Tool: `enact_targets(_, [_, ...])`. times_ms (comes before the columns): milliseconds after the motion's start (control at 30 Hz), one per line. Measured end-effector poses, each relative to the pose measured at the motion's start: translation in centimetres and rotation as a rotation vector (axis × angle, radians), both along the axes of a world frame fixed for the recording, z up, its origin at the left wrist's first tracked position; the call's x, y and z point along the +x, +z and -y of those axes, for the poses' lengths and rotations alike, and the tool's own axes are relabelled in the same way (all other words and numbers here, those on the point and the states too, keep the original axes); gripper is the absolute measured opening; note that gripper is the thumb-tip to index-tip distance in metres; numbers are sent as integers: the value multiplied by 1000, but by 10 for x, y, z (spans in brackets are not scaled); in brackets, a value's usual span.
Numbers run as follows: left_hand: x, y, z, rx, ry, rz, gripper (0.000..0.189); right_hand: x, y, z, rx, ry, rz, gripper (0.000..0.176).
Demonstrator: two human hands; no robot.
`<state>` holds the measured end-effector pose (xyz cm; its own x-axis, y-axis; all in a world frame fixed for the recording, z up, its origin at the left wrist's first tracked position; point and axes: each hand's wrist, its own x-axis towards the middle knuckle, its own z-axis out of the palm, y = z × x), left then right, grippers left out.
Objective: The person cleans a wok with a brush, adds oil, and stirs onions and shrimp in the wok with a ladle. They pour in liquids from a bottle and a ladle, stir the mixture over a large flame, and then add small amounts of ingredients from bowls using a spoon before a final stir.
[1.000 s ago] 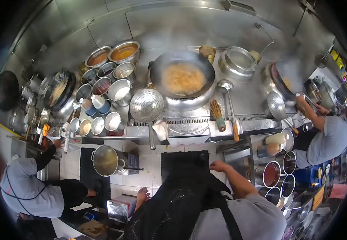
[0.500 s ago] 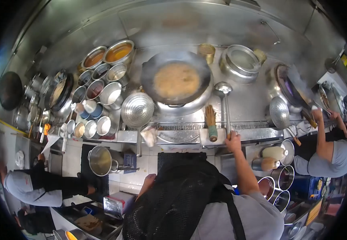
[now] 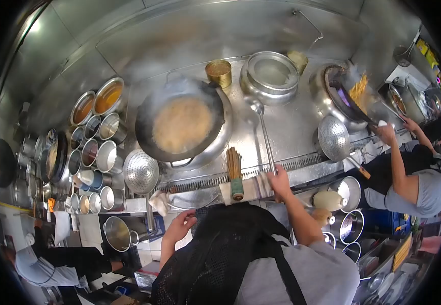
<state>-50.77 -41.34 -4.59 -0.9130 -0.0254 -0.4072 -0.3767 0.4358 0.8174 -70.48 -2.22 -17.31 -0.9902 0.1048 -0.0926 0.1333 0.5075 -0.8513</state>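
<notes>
My right hand [image 3: 279,184] grips the long handle of a metal ladle [image 3: 265,133] at the stove's front edge. The ladle's bowl lies by the base of a lidded-looking round metal pot [image 3: 272,71]. My left hand [image 3: 180,226] hovers in front of the stove, fingers loosely bent and apart, holding nothing. Nearest to it is a crumpled white cloth [image 3: 159,202]. A large wok [image 3: 145,136] with steaming, bubbling brownish liquid sits on the burner ahead. Between wok and ladle, a bamboo wok brush [image 3: 234,173] rests on a folded cloth [image 3: 257,187].
A perforated strainer [image 3: 141,172] lies left of the wok, beside several metal seasoning pots [image 3: 107,156]. At right, a co-worker [image 3: 418,183] holds a tilted wok [image 3: 350,96] with food above it. Another person [image 3: 42,264] stands at left. Behind stands a gold tin [image 3: 219,73].
The view has swung to the right. My left hand has come up and forward from my side. My right hand stays on the ladle. Food now rises from the co-worker's wok.
</notes>
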Motion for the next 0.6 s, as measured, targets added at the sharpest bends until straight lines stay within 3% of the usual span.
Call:
enact_targets(33, [-12,12,-4,-38,-69,-63,40,14,48,9,-164,-31,95,40])
enact_targets(100, [-34,23,-7,-29,-73,-50,40,9,68,12,-427,-43,117,30])
enact_targets(200, [-63,33,-12,-68,-129,-130,38,-47,89,7,-602,-41,212,25])
enact_targets(267, [-81,46,-19,-80,-207,-154,38,-93,70,6,-396,-36,-26,18])
enact_targets(333, [-92,55,-22,-60,-304,-174,39,-130,48,2,-182,-89,-214,21])
enact_targets(367, [-100,61,-22,-67,-315,-174,39,-142,51,1,-189,-99,-216,21])
enact_targets(433, [-113,72,-21,-47,-421,-185,39,-156,56,-4,249,-289,-382,28])
enact_targets(600, [-174,83,-25,10,-588,-224,37,-221,84,-27,325,-313,-151,34])
